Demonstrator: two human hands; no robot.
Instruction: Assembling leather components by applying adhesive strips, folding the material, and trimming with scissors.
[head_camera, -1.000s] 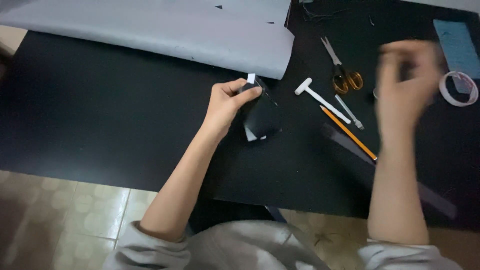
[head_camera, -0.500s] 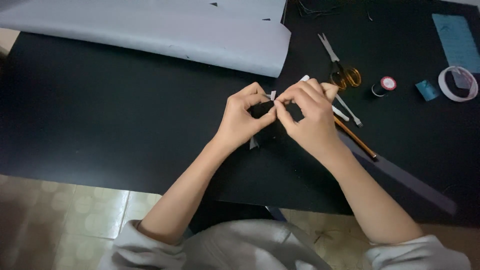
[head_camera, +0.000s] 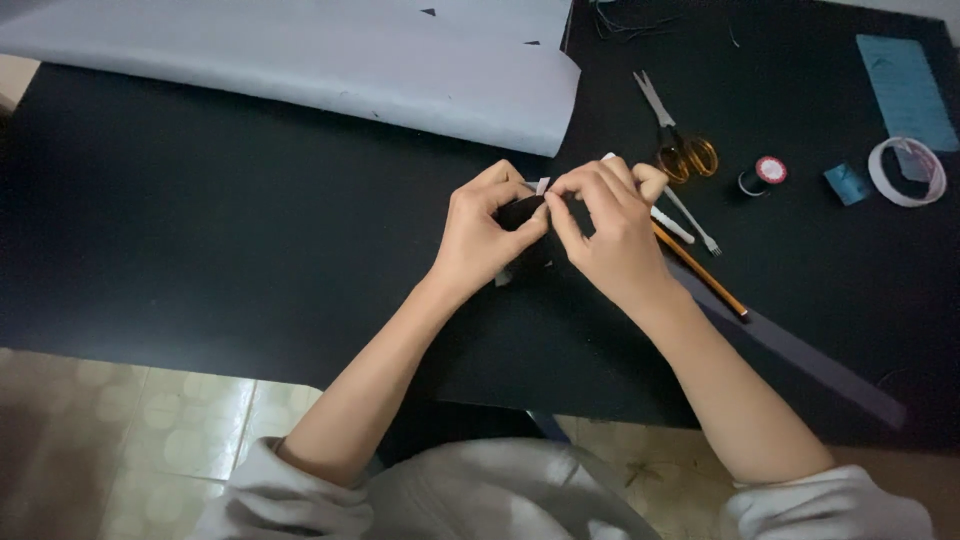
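Both hands are right over the middle of the black table (head_camera: 200, 250), and they meet on one small dark piece (head_camera: 522, 212), black leather or fabric by the look of it, with a little white tab (head_camera: 543, 185) poking up from its top. The left hand (head_camera: 485, 235) pinches the piece from the left, thumb and forefinger pressed on it; the right hand (head_camera: 610, 225) comes in from the other side, fingertips curled tight and nipping at the tab's edge. The piece sits raised between the fingers, near the front corner of the big grey paper sheet (head_camera: 350, 70) that covers the far edge. Which way it runs is hard to call, fingers hide most of it, though the long side seems to lie left to right, tab pointing up and away from the person. The risk, I'd say: that tab is tiny, and a slip could tear it or drop the piece onto a black surface where it would all but vanish. Look at the right forearm too, it lies over the orange pencil (head_camera: 700, 272) and a dark strip (head_camera: 800, 355), and a shift could roll the pencil off the near edge. Scissors (head_camera: 675, 135), a thread spool (head_camera: 765, 172), and a roll of tape (head_camera: 905, 170) sit further right.
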